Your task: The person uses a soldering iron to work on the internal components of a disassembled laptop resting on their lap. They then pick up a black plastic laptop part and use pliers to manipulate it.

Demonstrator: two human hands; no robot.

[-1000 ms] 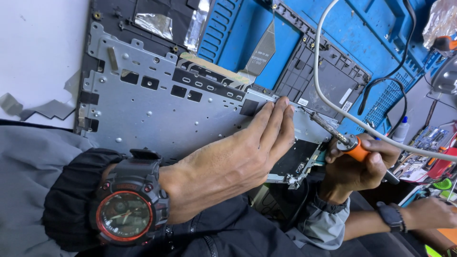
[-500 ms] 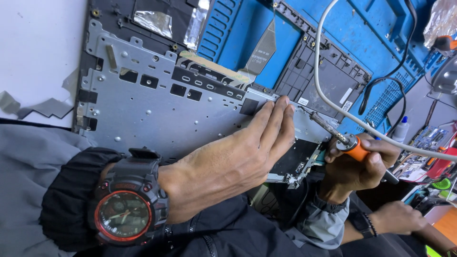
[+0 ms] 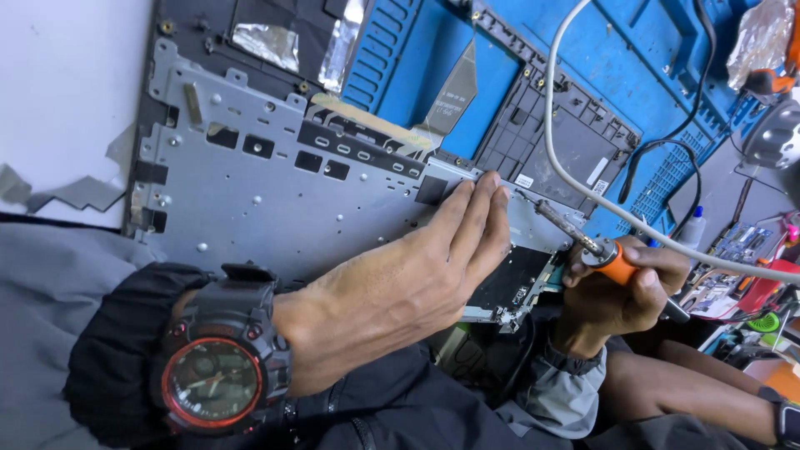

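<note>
A: What covers the counter?

B: A blue work mat (image 3: 642, 58) with ribbed slots and shallow trays spreads over its upper part; to the left the counter (image 3: 58, 92) shows bare and white

A: And lying on it?

B: A grey metal keyboard frame (image 3: 275, 192) with its black plastic shell (image 3: 558, 142) lies across mat and bare top. A black cable (image 3: 667, 146) curls over the mat. Crumpled foil (image 3: 762, 33) sits at the far right corner, and grey scraps (image 3: 75, 193) lie by the left edge

Your left hand (image 3: 417, 283) lies flat on the metal plate (image 3: 275, 192). Your right hand (image 3: 621, 292) holds the screwdriver (image 3: 583, 242) just right of it, over the mat (image 3: 633, 75).
</note>
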